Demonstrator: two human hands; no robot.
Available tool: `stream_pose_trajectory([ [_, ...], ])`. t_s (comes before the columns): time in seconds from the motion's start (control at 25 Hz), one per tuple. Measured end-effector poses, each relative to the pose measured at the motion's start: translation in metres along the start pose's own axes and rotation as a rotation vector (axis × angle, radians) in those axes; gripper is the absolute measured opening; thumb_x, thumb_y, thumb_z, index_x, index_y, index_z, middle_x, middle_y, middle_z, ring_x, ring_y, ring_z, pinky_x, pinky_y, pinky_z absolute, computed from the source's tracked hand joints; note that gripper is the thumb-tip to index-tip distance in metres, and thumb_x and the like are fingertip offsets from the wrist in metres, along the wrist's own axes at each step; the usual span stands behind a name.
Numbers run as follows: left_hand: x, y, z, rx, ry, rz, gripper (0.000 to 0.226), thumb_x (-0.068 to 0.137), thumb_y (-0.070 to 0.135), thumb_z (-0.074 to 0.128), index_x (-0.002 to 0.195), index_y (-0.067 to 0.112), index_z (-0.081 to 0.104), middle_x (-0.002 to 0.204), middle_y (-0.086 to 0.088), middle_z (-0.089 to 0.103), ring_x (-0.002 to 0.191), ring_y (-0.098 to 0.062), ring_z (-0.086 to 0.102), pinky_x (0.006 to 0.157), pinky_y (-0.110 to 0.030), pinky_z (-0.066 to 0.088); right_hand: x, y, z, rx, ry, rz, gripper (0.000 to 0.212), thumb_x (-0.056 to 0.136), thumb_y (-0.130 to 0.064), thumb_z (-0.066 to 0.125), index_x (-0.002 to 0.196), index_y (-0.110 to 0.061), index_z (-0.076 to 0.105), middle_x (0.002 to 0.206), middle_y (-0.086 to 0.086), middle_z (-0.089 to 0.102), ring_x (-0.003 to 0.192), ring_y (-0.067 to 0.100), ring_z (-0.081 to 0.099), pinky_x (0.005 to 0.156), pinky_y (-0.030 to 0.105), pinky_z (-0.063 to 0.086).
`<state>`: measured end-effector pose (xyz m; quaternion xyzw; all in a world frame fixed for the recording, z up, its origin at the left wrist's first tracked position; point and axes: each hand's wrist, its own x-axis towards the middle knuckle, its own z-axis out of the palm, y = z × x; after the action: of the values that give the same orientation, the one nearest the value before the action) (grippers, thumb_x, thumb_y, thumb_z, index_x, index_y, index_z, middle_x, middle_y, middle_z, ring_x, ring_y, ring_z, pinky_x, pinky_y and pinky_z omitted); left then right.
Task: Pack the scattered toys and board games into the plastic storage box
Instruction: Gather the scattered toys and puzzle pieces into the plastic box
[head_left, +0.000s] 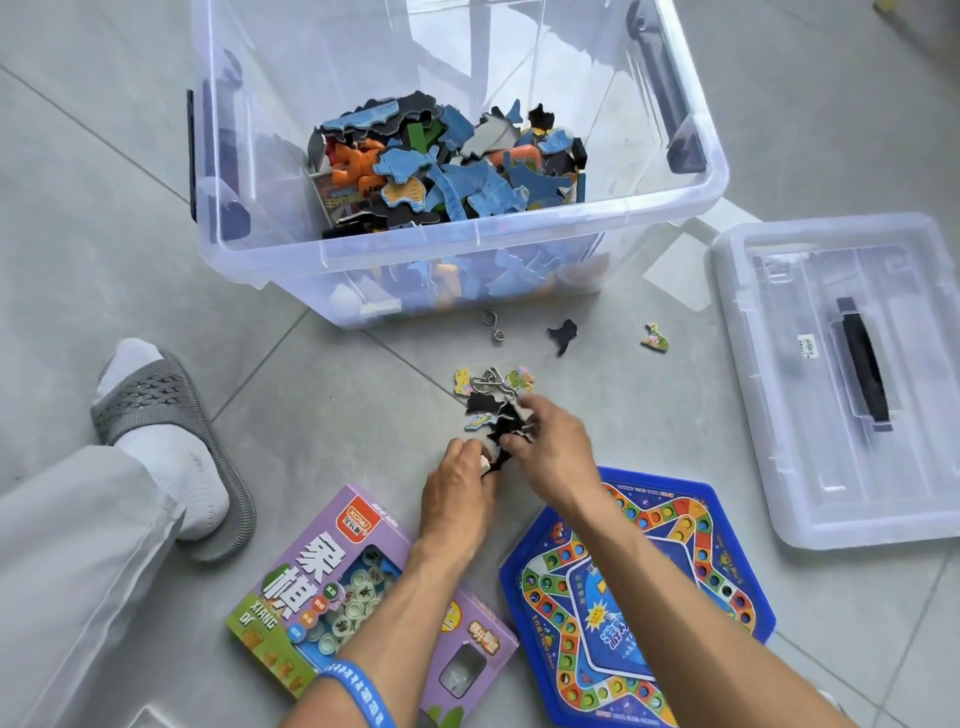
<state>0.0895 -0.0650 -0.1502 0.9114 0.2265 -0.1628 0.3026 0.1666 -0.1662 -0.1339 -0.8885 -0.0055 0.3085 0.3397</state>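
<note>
Head view: gathering loose puzzle pieces (493, 415) off the floor (311, 389), just in front of the storage box (467, 249). Left hand (460, 486) pinching a dark piece at its fingertips; right hand (550, 444) curled round a small bunch of black pieces. Best to sweep the cluster into one stack, wire puzzle ring (491, 382) included, before lifting. Worth fetching the strays near the box as well: black piece (562, 335), coloured piece (655, 338), metal hook (493, 326). Chess box (332, 587) and blue game board (639, 597) waiting nearer the body; lid (841, 374) off, lying to the right.
</note>
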Motion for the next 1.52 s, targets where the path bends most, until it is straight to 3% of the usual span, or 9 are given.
stream_pose_trajectory([
  [0.2, 0.001, 0.005, 0.002, -0.051, 0.021, -0.068, 0.019, 0.093, 0.016, 0.052, 0.109, 0.007, 0.057, 0.114, -0.010, 0.055, 0.098, -0.033, 0.059, 0.076, -0.037, 0.040, -0.006, -0.005, 0.030, -0.202, 0.113, -0.035, 0.029, 0.088, -0.022, 0.060, 0.113, -0.012, 0.050, 0.113, 0.007, 0.046, 0.093, 0.036, 0.058, 0.073, 0.042, 0.047],
  [0.36, 0.000, 0.010, 0.005, -0.114, 0.075, -0.125, 0.018, 0.090, 0.018, 0.054, 0.103, 0.007, 0.061, 0.107, -0.010, 0.059, 0.095, -0.032, 0.060, 0.074, -0.033, 0.041, 0.001, -0.003, 0.025, -0.146, 0.087, -0.052, 0.030, 0.081, -0.018, 0.066, 0.106, -0.018, 0.051, 0.103, 0.003, 0.063, 0.093, 0.029, 0.058, 0.072, 0.038, 0.044],
  [0.56, 0.004, 0.012, 0.006, -0.153, 0.132, -0.106, 0.018, 0.085, 0.017, 0.061, 0.101, 0.010, 0.063, 0.101, -0.008, 0.066, 0.092, -0.028, 0.063, 0.073, -0.031, 0.043, 0.011, 0.006, 0.012, 0.240, 0.064, 0.105, 0.047, 0.078, -0.014, 0.076, 0.120, -0.023, 0.058, 0.098, -0.004, 0.063, 0.094, 0.017, 0.062, 0.082, 0.028, 0.048],
  [0.72, 0.006, 0.009, 0.010, -0.159, 0.097, -0.098, 0.018, 0.088, 0.010, 0.056, 0.105, 0.007, 0.062, 0.105, -0.009, 0.060, 0.096, -0.030, 0.060, 0.077, -0.033, 0.044, 0.014, 0.008, 0.017, -0.005, 0.020, -0.085, 0.053, 0.080, -0.012, 0.068, 0.131, -0.023, 0.055, 0.118, 0.003, 0.063, 0.104, 0.022, 0.061, 0.088, 0.032, 0.047],
  [0.88, 0.004, 0.000, 0.012, -0.180, 0.103, -0.081, 0.019, 0.088, 0.006, 0.057, 0.105, 0.006, 0.063, 0.105, -0.009, 0.061, 0.097, -0.029, 0.060, 0.075, -0.029, 0.041, 0.013, 0.004, 0.022, -0.020, 0.040, -0.176, 0.040, 0.078, -0.010, 0.068, 0.113, -0.025, 0.055, 0.106, -0.006, 0.063, 0.092, 0.018, 0.061, 0.077, 0.031, 0.046],
  [1.12, -0.003, 0.001, 0.001, -0.276, 0.126, -0.141, 0.009, 0.089, 0.019, 0.063, 0.094, 0.010, 0.065, 0.088, -0.003, 0.068, 0.077, -0.020, 0.059, 0.066, -0.022, 0.039, -0.001, 0.005, -0.008, 0.803, -0.044, 0.165, 0.042, 0.083, 0.000, 0.071, 0.116, -0.021, 0.054, 0.105, 0.012, 0.070, 0.070, 0.017, 0.062, 0.060, 0.029, 0.052],
  [1.24, -0.015, 0.007, -0.026, -0.653, 0.203, -0.308, 0.005, 0.087, 0.021, 0.068, 0.084, 0.017, 0.066, 0.074, 0.003, 0.066, 0.068, -0.022, 0.062, 0.060, -0.034, 0.053, -0.034, -0.014, -0.040, 1.194, -0.017, 0.103, 0.034, 0.085, 0.003, 0.064, 0.112, -0.018, 0.057, 0.094, 0.010, 0.066, 0.065, 0.019, 0.055, 0.059, 0.028, 0.050],
  [1.32, -0.018, 0.032, -0.070, -0.933, 0.332, -0.345, 0.010, 0.085, 0.021, 0.070, 0.077, 0.019, 0.066, 0.062, 0.008, 0.061, 0.060, -0.021, 0.055, 0.053, -0.033, 0.046, -0.055, -0.051, -0.070, 1.418, -0.022, -0.032, 0.028, 0.082, 0.001, 0.062, 0.104, -0.016, 0.060, 0.084, 0.005, 0.062, 0.062, 0.016, 0.054, 0.060, 0.027, 0.049],
  [1.52, 0.024, 0.117, -0.236, -1.062, 0.440, -0.098, 0.014, 0.079, 0.025, 0.071, 0.076, 0.017, 0.060, 0.065, 0.000, 0.053, 0.057, -0.019, 0.042, 0.047, -0.023, 0.036, -0.036, -0.189, -0.155, 1.421, -0.118, -0.031, 0.015, 0.088, -0.005, 0.065, 0.100, -0.010, 0.058, 0.080, 0.006, 0.057, 0.058, 0.011, 0.056, 0.050, 0.023, 0.050],
])
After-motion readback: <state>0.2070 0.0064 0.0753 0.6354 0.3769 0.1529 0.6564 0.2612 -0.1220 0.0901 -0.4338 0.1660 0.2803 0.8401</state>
